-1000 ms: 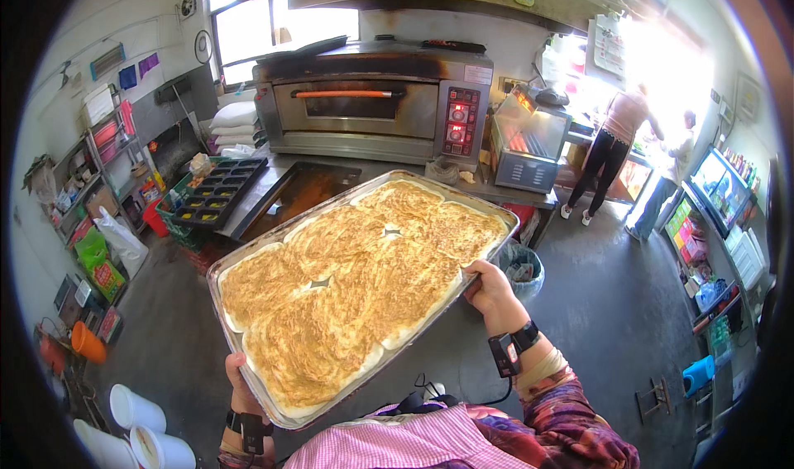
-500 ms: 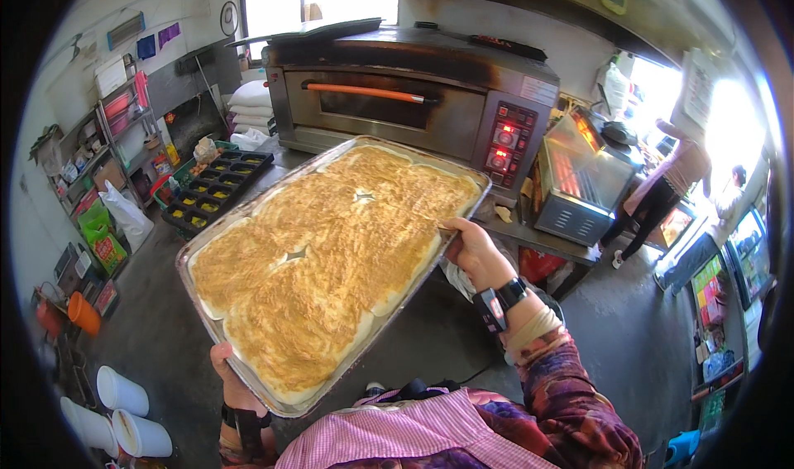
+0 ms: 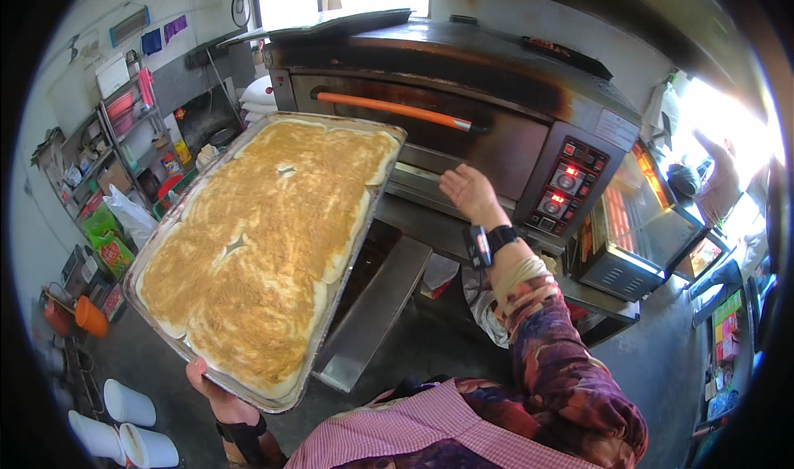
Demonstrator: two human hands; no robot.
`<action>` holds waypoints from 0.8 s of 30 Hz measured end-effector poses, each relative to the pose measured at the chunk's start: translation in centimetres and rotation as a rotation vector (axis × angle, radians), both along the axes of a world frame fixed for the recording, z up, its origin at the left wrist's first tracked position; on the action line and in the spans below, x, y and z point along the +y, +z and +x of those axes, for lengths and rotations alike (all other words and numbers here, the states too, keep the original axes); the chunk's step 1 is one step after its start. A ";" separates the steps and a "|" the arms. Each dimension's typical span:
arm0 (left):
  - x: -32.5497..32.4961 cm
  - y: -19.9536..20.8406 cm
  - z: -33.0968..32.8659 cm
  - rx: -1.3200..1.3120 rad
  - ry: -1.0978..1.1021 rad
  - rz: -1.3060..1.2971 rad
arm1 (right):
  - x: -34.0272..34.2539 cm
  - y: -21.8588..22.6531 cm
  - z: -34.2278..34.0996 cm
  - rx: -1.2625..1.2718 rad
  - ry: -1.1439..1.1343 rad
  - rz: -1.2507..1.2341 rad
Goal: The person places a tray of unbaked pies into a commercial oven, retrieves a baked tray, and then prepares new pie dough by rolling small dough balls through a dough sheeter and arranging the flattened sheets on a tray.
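Left hand [image 3: 217, 394] clasps tray [image 3: 329, 303] by near rim, right hand [image 3: 473, 192] open, empty before oven [image 3: 447, 138]; load likely heavy, stiff, dough [image 3: 265, 246] soft: grip opposite rims.

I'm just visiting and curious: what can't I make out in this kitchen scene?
All in the head view:
Left hand: most fingers, hidden beneath the baking tray.
Oven: its inside, hidden behind the door.
Distant person at right: details, blurred by bright glare.
Pink checked apron: part of it, cut off by the picture's lower edge.
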State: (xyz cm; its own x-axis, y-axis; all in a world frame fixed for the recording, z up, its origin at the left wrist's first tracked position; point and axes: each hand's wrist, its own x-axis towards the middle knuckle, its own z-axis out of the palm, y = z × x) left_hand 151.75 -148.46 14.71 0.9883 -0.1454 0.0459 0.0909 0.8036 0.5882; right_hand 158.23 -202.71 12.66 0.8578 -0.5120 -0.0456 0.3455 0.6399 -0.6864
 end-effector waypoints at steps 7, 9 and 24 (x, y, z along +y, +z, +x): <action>-6.2 1.5 2.6 -0.068 0.149 0.060 | -14.2 0.0 12.8 -0.030 -0.195 0.104; -7.3 2.2 2.9 0.017 0.270 0.082 | -17.1 0.5 15.5 -0.095 -0.205 0.241; -11.3 4.7 6.8 0.018 0.221 0.076 | -7.6 -8.2 11.8 -0.301 -0.230 0.120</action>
State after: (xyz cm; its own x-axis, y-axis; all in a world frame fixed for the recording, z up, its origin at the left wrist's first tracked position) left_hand 158.54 -159.80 19.39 0.9971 0.0724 0.0249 -0.0712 0.7584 0.6479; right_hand 170.04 -210.30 4.45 0.7054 -0.6986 0.1195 0.6637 0.5919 -0.4574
